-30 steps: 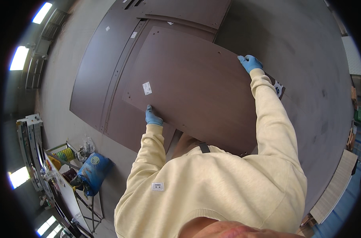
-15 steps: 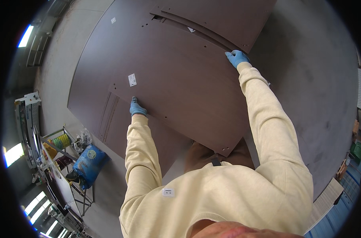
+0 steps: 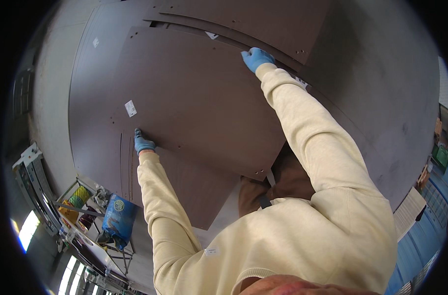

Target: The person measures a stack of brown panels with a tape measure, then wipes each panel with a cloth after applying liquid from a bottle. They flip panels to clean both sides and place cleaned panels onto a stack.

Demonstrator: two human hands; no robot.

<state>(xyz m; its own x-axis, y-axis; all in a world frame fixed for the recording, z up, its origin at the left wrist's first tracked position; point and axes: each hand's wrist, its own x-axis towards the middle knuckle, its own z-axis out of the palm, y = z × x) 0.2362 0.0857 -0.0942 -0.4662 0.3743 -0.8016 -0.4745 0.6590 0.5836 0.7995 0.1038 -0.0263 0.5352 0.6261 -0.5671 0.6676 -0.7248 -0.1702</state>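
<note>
A large brown panel [image 3: 199, 93] with small drilled holes lies between my gloved hands, its near corner close to my legs. My left hand [image 3: 144, 142], in a blue glove, grips its near left edge with the thumb on top; the other fingers are hidden beneath. At the right edge my right hand [image 3: 258, 58], also gloved, is closed on the same panel, its fingertips partly out of sight. More brown panels [image 3: 199, 191] lie under and beyond it, some with long grooves. A white label [image 3: 130, 108] is stuck near my left hand.
At the lower left stand a metal-framed stand [image 3: 128, 255] and a blue bag [image 3: 119, 219], with a yellow-green roll [image 3: 78, 196] beside them. A green bin [image 3: 440, 156] and a pale board [image 3: 409, 212] are at the far right. Grey floor [image 3: 381, 98] surrounds the panels.
Both hands and the held panel have shifted left in the view, turning slightly against the panels beneath. The view itself has also swung. Both hands keep their grip.
</note>
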